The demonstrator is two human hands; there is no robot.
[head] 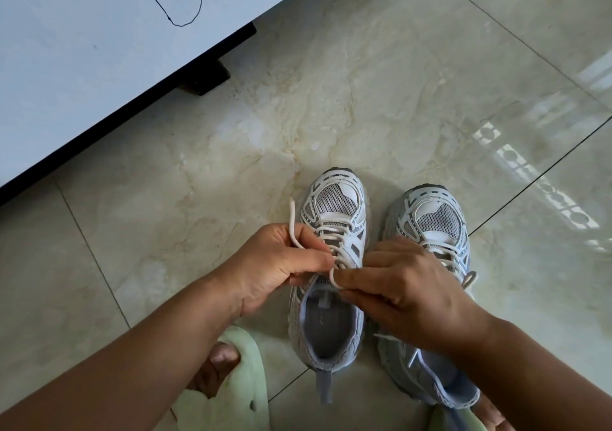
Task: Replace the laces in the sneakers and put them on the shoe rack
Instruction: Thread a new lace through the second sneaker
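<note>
On the floor (364, 99), beside its mate (433, 228): left sneaker (334, 212). Left hand (281, 265) and right hand (404, 285) pinching its lace (293, 228) ends. Soft, limp cord; likely best held near the tips.

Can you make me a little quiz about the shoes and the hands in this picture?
1. True or false: both hands, left hand and right hand, hold the white lace.
2. Which sneaker is being laced? A) left sneaker B) right sneaker
3. Fill in: the green ____ is on the person's foot.

Key: 1 true. 2 A. 3 slipper.
</note>
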